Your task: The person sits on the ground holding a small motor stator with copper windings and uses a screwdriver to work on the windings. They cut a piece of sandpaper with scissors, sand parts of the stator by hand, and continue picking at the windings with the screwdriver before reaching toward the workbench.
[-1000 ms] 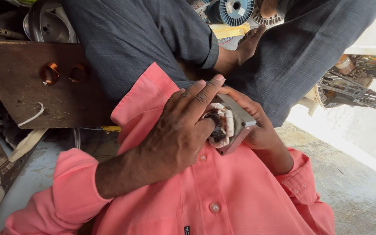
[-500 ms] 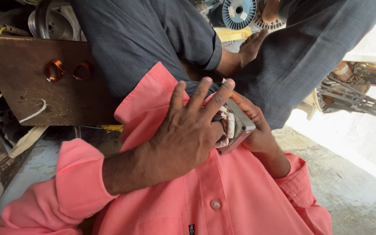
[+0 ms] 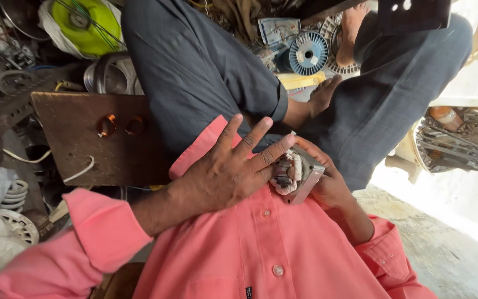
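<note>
Cluttered workshop floor (image 3: 460, 260) behind; right hand (image 3: 330, 185) cups the small motor core (image 3: 294, 174) against the chest, left hand (image 3: 228, 174) rests fingers spread on its windings—best pressed evenly.

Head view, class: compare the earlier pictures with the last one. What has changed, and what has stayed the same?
The left hand has spread its fingers wider over the small wound motor part. The right hand still grips that part from the other side, against the pink shirt.

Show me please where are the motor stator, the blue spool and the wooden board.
motor stator (image 3: 293, 174): head view, on its white windings beside the metal core.
blue spool (image 3: 308, 53): head view, on its round ribbed face.
wooden board (image 3: 84, 127): head view, on its bare brown surface.
</note>
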